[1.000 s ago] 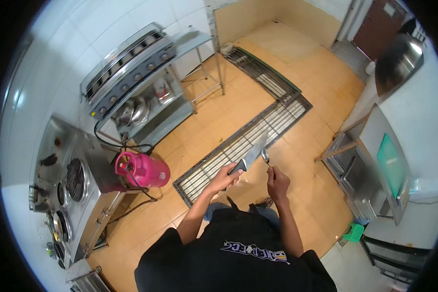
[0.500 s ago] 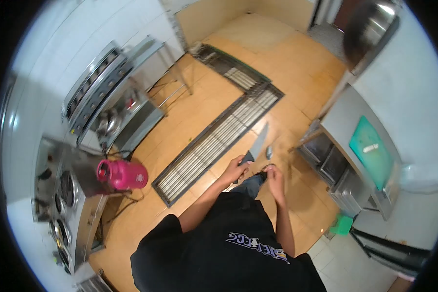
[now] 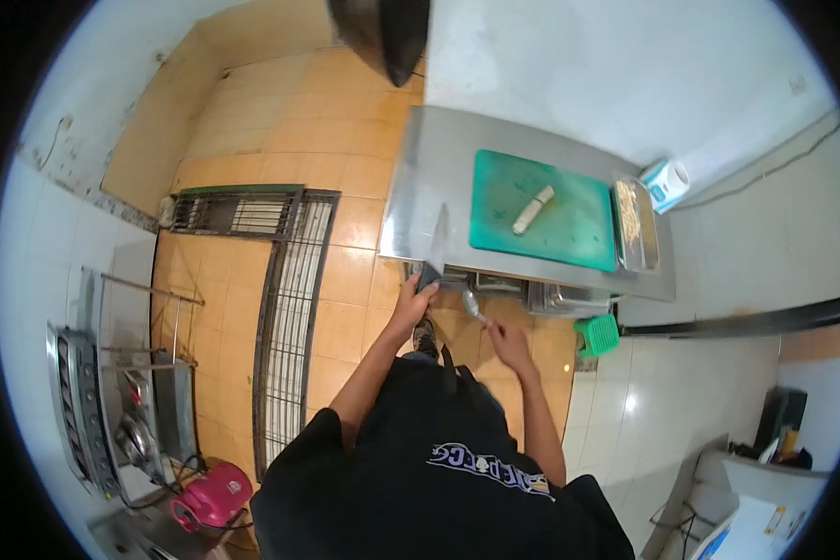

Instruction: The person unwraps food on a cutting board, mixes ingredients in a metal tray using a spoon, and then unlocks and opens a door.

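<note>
My left hand (image 3: 414, 301) is closed around the black handle of a large knife (image 3: 439, 245), whose blade points up and away beside the steel table's front left edge. Held in my right hand (image 3: 507, 342) is a metal spoon (image 3: 472, 304), its bowl pointing forward, just short of the table edge. On the steel table (image 3: 429, 140) lies a green cutting board (image 3: 579, 210), and on the board rests a pale, whitish log-shaped piece (image 3: 533, 211). A metal tray (image 3: 637, 227) with pale strips stands against the board's right side.
A white roll (image 3: 665, 180) stands by the wall behind the tray. Trays fill the shelf under the table, near a green basket (image 3: 597, 335). A floor grate (image 3: 294, 317) runs along the left, with a pink gas cylinder (image 3: 213, 495) at lower left. A dark pan hangs at the top.
The view has swung to the right, bringing the steel table and green board in front of me. The stove has moved toward the lower left. Both hands still hold the knife and spoon.
</note>
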`<state>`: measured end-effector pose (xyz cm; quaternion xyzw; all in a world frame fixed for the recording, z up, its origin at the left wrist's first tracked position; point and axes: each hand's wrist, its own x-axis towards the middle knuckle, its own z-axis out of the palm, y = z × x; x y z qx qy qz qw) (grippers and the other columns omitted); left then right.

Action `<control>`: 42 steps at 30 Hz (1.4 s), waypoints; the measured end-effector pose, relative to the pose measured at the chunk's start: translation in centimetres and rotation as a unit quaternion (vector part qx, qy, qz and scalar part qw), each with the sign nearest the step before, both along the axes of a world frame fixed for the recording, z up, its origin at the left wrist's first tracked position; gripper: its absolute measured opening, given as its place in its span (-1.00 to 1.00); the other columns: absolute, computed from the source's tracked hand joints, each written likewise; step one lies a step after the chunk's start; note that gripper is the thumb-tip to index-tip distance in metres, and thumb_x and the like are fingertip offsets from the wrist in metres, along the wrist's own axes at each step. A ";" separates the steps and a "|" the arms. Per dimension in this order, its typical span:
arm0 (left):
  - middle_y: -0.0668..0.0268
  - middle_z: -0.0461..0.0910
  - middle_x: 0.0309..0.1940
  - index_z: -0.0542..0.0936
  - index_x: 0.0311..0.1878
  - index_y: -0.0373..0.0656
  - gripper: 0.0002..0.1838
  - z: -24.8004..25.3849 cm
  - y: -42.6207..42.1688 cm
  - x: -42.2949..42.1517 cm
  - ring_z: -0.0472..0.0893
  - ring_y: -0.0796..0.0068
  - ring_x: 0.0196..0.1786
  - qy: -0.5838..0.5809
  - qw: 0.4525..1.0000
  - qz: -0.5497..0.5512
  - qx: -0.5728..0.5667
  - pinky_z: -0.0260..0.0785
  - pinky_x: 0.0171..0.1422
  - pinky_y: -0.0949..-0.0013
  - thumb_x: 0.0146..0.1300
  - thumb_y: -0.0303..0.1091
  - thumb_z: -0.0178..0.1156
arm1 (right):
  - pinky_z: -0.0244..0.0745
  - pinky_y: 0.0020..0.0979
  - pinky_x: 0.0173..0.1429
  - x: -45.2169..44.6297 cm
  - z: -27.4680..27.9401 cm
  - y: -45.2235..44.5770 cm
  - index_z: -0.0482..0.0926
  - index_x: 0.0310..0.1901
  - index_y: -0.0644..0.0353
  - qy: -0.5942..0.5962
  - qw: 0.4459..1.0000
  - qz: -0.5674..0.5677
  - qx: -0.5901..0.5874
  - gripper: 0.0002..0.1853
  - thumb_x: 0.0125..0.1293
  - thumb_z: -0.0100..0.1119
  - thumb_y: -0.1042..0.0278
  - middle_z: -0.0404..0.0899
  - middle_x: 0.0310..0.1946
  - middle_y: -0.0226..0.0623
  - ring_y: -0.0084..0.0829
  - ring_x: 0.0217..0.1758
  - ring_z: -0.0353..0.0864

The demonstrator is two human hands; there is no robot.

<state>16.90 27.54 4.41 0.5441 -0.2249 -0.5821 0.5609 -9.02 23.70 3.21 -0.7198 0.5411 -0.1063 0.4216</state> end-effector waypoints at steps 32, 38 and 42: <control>-0.23 0.49 0.18 0.13 0.49 -0.23 -0.30 1.7 -19.6 -28.7 0.57 -0.21 0.18 -0.329 0.944 0.003 0.038 0.39 0.28 -0.02 0.34 -0.41 0.17 | 0.35 -0.21 0.35 -16.0 0.2 -29.4 0.40 0.32 0.36 -0.209 0.962 0.157 -0.077 -0.34 0.39 0.26 0.00 0.55 0.13 0.10 -0.03 0.22 0.52; -0.23 0.17 0.47 -0.05 0.57 -0.32 -0.10 3.5 -23.2 -28.3 0.21 -0.17 0.53 -0.413 0.893 -0.157 -0.079 0.08 0.58 0.07 0.34 -0.24 0.23 | 0.50 -0.33 0.16 -14.3 -1.6 -29.5 0.58 0.08 0.34 -0.399 0.853 0.059 0.332 -0.55 0.60 -0.05 0.05 0.67 -0.05 -0.21 -0.41 0.02 0.63; 0.14 0.73 -0.14 0.69 0.03 -0.13 -0.64 5.5 -25.9 -23.4 0.71 0.14 -0.07 -0.496 0.835 -0.232 -0.061 0.52 0.06 0.17 0.29 -0.13 0.25 | 0.54 -0.34 -0.01 -16.1 -1.3 -31.9 0.59 0.06 0.26 -0.332 0.895 0.016 0.297 -0.64 0.55 0.04 0.11 0.68 -0.13 -0.26 -0.40 -0.12 0.70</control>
